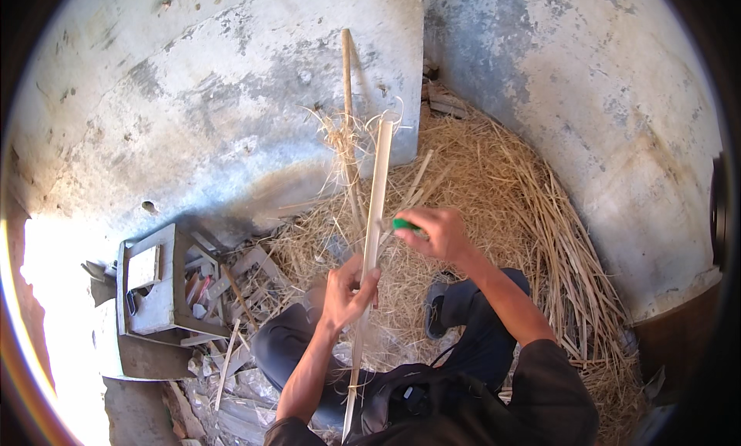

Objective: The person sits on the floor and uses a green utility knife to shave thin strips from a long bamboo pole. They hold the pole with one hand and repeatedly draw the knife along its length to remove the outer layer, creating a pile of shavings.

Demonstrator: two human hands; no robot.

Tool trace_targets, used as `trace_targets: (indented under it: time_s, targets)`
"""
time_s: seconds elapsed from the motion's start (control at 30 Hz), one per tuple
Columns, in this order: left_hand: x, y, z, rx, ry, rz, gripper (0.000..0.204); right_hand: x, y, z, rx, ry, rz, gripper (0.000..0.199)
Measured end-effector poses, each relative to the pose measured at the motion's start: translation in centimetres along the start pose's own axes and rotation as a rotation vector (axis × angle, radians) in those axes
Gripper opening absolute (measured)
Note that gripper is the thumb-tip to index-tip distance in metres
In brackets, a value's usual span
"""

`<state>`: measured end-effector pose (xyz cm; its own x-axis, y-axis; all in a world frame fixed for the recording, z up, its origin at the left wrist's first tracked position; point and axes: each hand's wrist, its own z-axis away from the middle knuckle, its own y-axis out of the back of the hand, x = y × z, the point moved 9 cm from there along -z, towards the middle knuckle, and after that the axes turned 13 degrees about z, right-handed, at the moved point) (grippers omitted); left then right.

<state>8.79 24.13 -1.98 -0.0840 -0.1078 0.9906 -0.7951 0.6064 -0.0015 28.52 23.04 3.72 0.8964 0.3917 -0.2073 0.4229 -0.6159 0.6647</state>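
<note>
A long, pale strip, apparently split bamboo (378, 176), stands slanted before me, its lower end passing down between my legs. My left hand (349, 291) grips it around the middle, thumb along its face. My right hand (438, 231) is closed around the green handle (403, 224) of a small knife-like tool. The tool's short blade meets the strip's right edge just above my left hand; its exact shape is too small to tell. Thin curled shavings cling to the strip's top end. Behind it a wooden pole (347, 75) leans on the wall, with a tuft of shavings (340, 141) caught on it.
Straw-like shavings (478, 183) cover the floor ahead and to the right. Long thin strips (579, 268) lie piled along the right wall (587, 122). At my left stands a worn wooden stool (162, 311), tipped among scraps and debris. My knees are on both sides of the strip.
</note>
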Motion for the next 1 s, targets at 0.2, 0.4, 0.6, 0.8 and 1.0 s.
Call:
trace_targets:
  time_s: [0.2,0.4,0.6,0.8,1.0]
  targets:
    - [1.1,-3.8,1.7,-0.215,-0.045,-0.087,0.015,9.8,3.7,-0.9,0.100,-0.328,0.094,0.044]
    - [-2.0,-2.4,0.1,-0.151,0.253,0.328,0.020,6.8,0.8,0.8,-0.086,-0.306,-0.122,0.042]
    - [-2.5,-1.9,0.0,-0.103,0.317,0.589,0.023,0.3,-0.8,0.5,-0.152,-0.060,-0.174,0.027]
    - [-2.4,-2.3,0.0,-0.086,0.253,0.490,0.019,-2.0,-2.0,0.9,-0.260,0.026,-0.132,0.031]
    - [-2.5,-1.9,0.2,-0.027,0.215,0.465,0.018,-3.0,-1.9,0.8,-0.225,0.070,-0.133,0.031]
